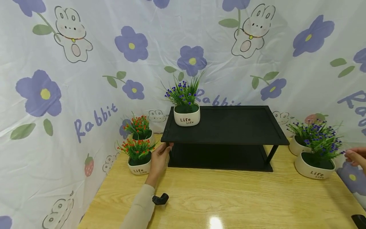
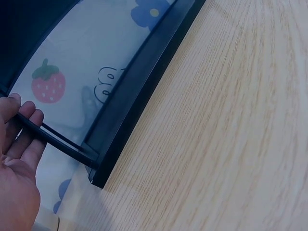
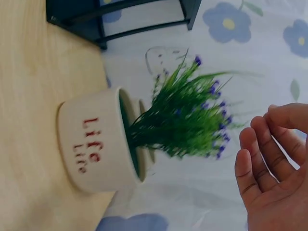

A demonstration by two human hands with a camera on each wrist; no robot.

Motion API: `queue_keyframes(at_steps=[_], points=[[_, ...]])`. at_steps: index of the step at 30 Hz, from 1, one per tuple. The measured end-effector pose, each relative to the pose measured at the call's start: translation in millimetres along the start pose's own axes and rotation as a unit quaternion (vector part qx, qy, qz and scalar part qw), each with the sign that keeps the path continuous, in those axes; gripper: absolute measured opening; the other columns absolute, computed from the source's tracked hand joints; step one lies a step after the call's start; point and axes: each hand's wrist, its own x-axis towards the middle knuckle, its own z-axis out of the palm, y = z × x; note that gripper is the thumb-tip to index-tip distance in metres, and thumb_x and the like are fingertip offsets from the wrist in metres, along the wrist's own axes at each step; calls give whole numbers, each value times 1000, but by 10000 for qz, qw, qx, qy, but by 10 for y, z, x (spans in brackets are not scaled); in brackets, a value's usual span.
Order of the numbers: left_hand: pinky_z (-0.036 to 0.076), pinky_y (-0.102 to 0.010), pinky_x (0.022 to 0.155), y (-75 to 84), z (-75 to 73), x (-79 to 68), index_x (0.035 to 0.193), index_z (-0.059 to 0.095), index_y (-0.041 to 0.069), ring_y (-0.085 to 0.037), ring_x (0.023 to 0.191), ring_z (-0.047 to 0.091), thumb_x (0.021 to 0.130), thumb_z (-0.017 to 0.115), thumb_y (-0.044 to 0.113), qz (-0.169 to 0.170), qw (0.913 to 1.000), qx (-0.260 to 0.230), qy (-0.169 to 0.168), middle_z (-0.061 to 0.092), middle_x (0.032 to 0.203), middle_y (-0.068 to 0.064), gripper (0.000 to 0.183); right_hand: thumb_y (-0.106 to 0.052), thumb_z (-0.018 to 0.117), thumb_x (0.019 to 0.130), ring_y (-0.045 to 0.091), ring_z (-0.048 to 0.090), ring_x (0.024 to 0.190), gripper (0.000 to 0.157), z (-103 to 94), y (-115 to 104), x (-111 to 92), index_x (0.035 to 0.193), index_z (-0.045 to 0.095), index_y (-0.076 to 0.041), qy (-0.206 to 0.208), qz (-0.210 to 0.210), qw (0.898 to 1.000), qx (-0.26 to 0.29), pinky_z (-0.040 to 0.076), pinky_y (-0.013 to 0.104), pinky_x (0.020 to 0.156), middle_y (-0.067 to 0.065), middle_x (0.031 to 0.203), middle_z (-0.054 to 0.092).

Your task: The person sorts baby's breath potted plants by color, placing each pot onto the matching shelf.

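Observation:
A black two-tier shelf stands on the wooden table, with a white pot of purple flowers on the left end of its top board. My left hand grips the shelf's front left post, thumb on one side and fingers round the other. At the right, my right hand is beside the tips of a potted plant with purple flowers. In the right wrist view the fingers are loosely bent and hold nothing, and the pot reads "Life".
Two white pots with orange-red flowers stand left of the shelf, one behind the other, the front one close to my left wrist. Another purple-flowered pot is behind the right one. A printed rabbit-and-flower cloth hangs behind the table.

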Motion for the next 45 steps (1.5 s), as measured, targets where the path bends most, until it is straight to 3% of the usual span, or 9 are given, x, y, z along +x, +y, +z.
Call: queue_keyframes(at_steps=[4, 10, 17, 19, 21, 24, 28, 37, 45], points=[[51, -43, 117, -15, 5, -1, 146, 66, 8, -34, 138, 64, 109, 64, 17, 59, 9999, -25, 86, 67, 145, -19, 38, -7, 54, 110, -24, 58, 68, 45, -55, 169, -96, 100, 63, -50, -194, 144, 9997, 93, 46, 5, 51, -47, 86, 61], [52, -39, 116, -27, 3, -21, 146, 66, 12, -32, 137, 64, 108, 65, 19, 114, 9999, -95, 43, 68, 144, -15, 39, -4, 54, 109, -25, 57, 76, 46, -16, 225, -332, 101, 65, -49, -138, 262, 9993, 222, 46, 1, 58, -47, 90, 60], [52, -43, 117, -10, -5, -24, 147, 66, 14, -31, 138, 64, 108, 65, 20, 108, 9999, -52, 19, 68, 145, -14, 39, -17, 55, 112, -29, 48, 103, 44, 141, 249, -581, 151, 51, -38, -294, 1067, 9939, -12, 42, -4, 87, -41, 126, 54], [51, -42, 117, -5, -7, -27, 147, 66, 15, -30, 138, 64, 109, 65, 20, 96, 9999, -31, 25, 68, 145, -13, 39, -24, 53, 113, -15, 49, 130, 58, 205, 298, -625, 166, 30, -35, -603, 1354, 9888, -170, 34, 2, 108, -19, 155, 50], [51, -41, 118, -3, -6, -26, 146, 67, 15, -29, 138, 64, 109, 64, 20, 108, 9999, -32, 21, 69, 144, -13, 37, -32, 53, 113, 5, 34, 158, 75, 257, 267, -649, 172, 8, -29, -915, 1497, 9834, -455, 25, 0, 112, 0, 177, 25], [51, -40, 118, -13, -4, -22, 145, 68, 17, -29, 138, 64, 109, 64, 19, 118, 9999, -53, 30, 70, 143, -11, 36, -34, 55, 112, 44, -4, 165, 91, 317, -170, -643, 171, -12, -14, -1417, 1811, 9724, -397, 17, 36, 137, 23, 178, -10], [50, -43, 118, -19, -2, -17, 146, 67, 16, -33, 140, 62, 109, 64, 17, 125, 9999, -50, 29, 69, 145, -12, 38, -30, 56, 112, 60, -17, 155, 101, 380, -786, -618, 164, -25, 2, -1921, 2029, 9601, -124, 7, 81, 122, 36, 169, -24], [50, -42, 118, -9, 10, -17, 147, 66, 16, -36, 141, 61, 109, 64, 18, 160, 9998, -95, 4, 68, 146, -12, 38, -23, 62, 110, 53, -30, 153, 107, 482, -719, -618, 165, -29, -10, -2147, 1672, 9621, 152, 1, 86, 116, 29, 167, -35], [50, -42, 118, -9, 14, -26, 147, 66, 14, -34, 140, 61, 109, 64, 18, 163, 9998, -29, 62, 67, 147, -14, 39, -38, 64, 108, 79, 14, 139, 109, 498, -680, -563, 160, -14, 18, -2260, 2010, 9495, -833, 30, 88, 101, 52, 161, -13]])
